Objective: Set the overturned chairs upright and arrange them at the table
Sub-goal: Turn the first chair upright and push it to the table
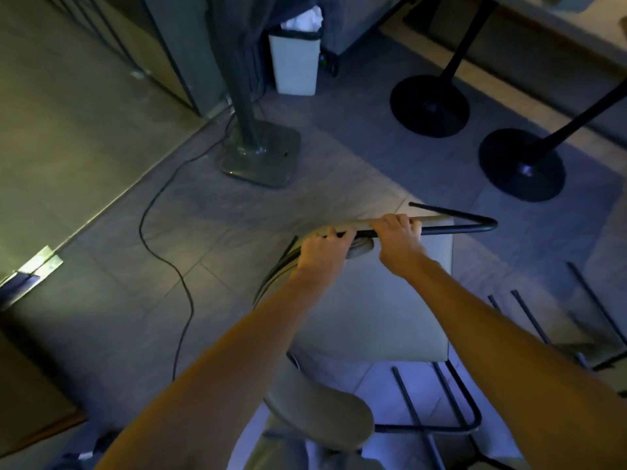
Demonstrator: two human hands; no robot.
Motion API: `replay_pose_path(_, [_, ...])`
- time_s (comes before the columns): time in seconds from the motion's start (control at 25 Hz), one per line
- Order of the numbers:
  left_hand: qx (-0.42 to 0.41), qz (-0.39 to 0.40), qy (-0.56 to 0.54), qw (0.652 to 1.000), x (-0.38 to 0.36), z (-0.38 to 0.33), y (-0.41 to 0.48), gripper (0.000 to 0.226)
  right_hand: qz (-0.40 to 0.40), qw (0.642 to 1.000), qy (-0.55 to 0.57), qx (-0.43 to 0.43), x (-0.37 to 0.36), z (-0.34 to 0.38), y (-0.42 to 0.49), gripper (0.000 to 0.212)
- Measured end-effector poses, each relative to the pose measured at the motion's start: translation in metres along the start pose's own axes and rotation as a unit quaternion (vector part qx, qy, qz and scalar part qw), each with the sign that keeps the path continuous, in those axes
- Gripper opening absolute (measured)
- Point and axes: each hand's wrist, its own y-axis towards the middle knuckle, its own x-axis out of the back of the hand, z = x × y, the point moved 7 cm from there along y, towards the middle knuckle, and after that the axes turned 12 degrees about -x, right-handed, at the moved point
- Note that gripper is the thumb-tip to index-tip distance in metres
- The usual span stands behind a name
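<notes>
Grey chair [383,300] | both hands grip top edge | legs possibly cropped

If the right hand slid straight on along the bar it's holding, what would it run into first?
The right hand grips the chair along its top edge, pointing up and left in the view. Along the black bar to the right, it would meet the rounded bend. Straight ahead lies only bare floor, though depth is unclear.

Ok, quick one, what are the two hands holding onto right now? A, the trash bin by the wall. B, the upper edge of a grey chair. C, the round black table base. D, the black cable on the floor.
B: the left hand and right hand both have a grip on the upper edge of the grey chair, side by side.
</notes>
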Motion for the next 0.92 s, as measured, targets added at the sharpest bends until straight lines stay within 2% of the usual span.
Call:
replay_pose_path(0.12, [-0.022,0.008,-0.004,1.000,0.013,0.010,0.030,0.066,-0.014,0.999,0.041,0.013,0.007,0.013,0.015,0.058])
replay_pose_path(0.36, [-0.025,0.001,-0.037,0.999,0.039,0.034,0.100,0.051,-0.035,0.995,0.097,0.004,0.025,0.006,0.073,0.056])
replay_pose_path(0.64, [0.009,-0.009,-0.061,0.998,0.053,0.056,0.160,0.039,-0.016,0.992,0.121,0.014,0.034,-0.005,0.138,0.054])
replay_pose_path(0.76, [-0.004,-0.057,-0.078,0.995,0.053,0.062,0.174,0.048,-0.017,0.983,0.180,0.016,0.041,-0.005,0.153,0.054])
replay_pose_path(0.84, [-0.014,-0.091,-0.094,0.991,0.050,0.074,0.172,0.061,-0.010,0.969,0.245,0.028,0.047,-0.001,0.160,0.053])
replay_pose_path(0.92, [0.004,-0.094,-0.072,0.993,0.039,0.096,0.160,0.075,-0.001,0.965,0.261,0.023,0.050,0.006,0.168,0.050])
